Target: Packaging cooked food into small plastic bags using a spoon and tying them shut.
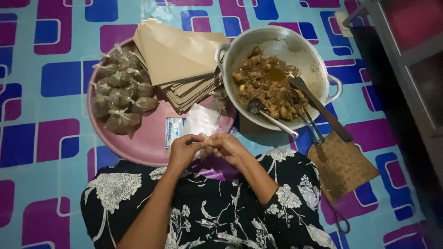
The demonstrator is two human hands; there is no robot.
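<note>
Fingers [196, 139] of the left hand [183, 151] and of the right hand [227, 146] meet just below the middle of the frame, pinched together on a small clear plastic bag [206, 139] that is barely visible between the fingertips. Both hands hover over the lap, where a black dress with white flowers [207, 207] fills the lower centre. Just above the hands, a pink round tray [147, 143] lies on the patterned blue and purple floor [41, 92]. On the tray's left side sits a heap of tied plastic bags filled with brown food [121, 94]; toward upper centre, a stack of brown paper sheets [177, 64] leans across its rim. More clear plastic bags [201, 119] and a small blue and white packet [174, 131] rest near the tray's lower edge. To the right, a white two-handled pot [277, 46] holds brown stew, with a spoon [270, 116] and a dark spatula [320, 108] leaning inside. A woven brown mat [341, 166] lies at lower right.
</note>
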